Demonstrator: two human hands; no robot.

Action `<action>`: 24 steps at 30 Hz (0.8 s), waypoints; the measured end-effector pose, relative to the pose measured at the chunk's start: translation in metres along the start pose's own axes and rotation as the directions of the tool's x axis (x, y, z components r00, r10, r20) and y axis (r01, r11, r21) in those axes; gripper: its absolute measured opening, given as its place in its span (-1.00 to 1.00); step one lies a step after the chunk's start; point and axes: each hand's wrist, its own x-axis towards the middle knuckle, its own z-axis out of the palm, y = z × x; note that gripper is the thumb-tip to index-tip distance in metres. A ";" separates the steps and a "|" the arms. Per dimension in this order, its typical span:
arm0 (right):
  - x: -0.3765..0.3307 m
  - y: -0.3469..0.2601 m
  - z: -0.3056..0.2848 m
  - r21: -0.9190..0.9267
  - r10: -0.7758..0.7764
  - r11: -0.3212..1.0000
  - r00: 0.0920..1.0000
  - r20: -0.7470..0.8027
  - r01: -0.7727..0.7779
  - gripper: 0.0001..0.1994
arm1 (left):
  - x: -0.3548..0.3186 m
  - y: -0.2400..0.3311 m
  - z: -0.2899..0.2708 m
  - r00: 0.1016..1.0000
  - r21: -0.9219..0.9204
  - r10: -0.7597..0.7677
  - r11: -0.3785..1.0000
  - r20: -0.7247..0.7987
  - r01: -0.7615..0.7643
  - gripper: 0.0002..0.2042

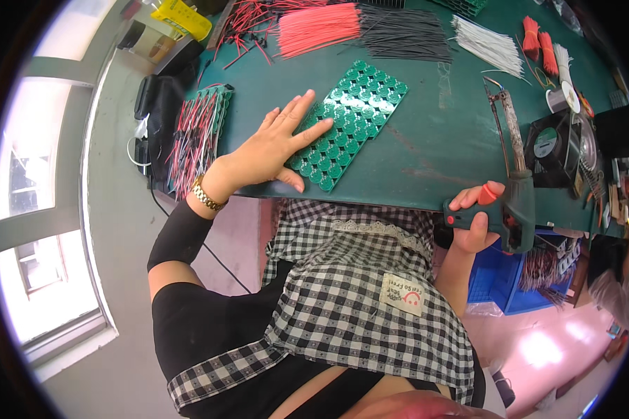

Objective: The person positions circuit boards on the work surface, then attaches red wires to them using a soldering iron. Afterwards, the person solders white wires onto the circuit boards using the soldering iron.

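A green panel of round circuit boards (pixel 367 94) lies slanted on the green worktable (pixel 426 157). My left hand (pixel 272 140) rests over the panel's left edge, palm down, with its fingers stretched and spread. At the table's front edge on the right, my right hand (pixel 474 222) is wrapped round the grip of a green soldering gun (pixel 518 206). Its metal barrel and thin feed tube point away from me, well apart from the panel. An orange band sits on one finger of that hand.
Red wires (pixel 319 29), black wires (pixel 405 35) and white wires (pixel 488 43) lie along the back. A wired board panel (pixel 197 136) is at the left. On the right stand a solder spool (pixel 562 98) and a black fan (pixel 553 143), above a blue crate (pixel 493 276).
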 end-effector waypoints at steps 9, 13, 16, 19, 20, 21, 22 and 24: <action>-0.002 -0.002 -0.003 0.006 0.038 0.999 0.999 -0.007 -0.038 -0.52 | 0.029 0.015 0.002 0.993 -0.051 0.103 0.993 -0.063 -0.106 0.08; -0.001 -0.003 -0.004 -0.023 0.041 0.999 0.999 -0.017 -0.041 -0.52 | 0.042 0.040 0.017 0.986 -0.086 0.057 0.994 -0.156 -0.071 0.05; 0.000 -0.005 -0.001 -0.028 0.046 0.998 0.998 -0.029 -0.047 -0.51 | 0.053 0.067 0.028 0.979 -0.116 -0.037 0.993 -0.199 0.014 0.03; -0.001 0.000 -0.003 -0.025 0.050 0.998 0.998 -0.030 -0.050 -0.51 | 0.060 0.084 0.034 0.966 -0.158 -0.096 0.986 -0.241 0.058 -0.02; -0.001 0.001 -0.004 -0.017 0.054 0.998 0.998 -0.032 -0.054 -0.51 | 0.062 0.089 0.034 0.968 -0.138 -0.087 0.989 -0.234 0.056 -0.04; -0.001 0.001 -0.004 -0.016 0.051 0.999 0.998 -0.028 -0.051 -0.51 | 0.063 0.094 0.034 0.971 -0.114 -0.080 0.992 -0.225 0.055 -0.06; -0.001 0.000 -0.003 0.002 0.056 0.998 0.998 -0.028 -0.056 -0.52 | 0.065 0.100 0.035 0.963 -0.153 -0.081 0.987 -0.258 0.042 -0.13; -0.002 -0.001 -0.001 0.031 0.059 0.998 0.998 -0.021 -0.058 -0.53 | 0.071 0.110 0.038 0.955 -0.164 -0.114 0.984 -0.273 0.070 -0.16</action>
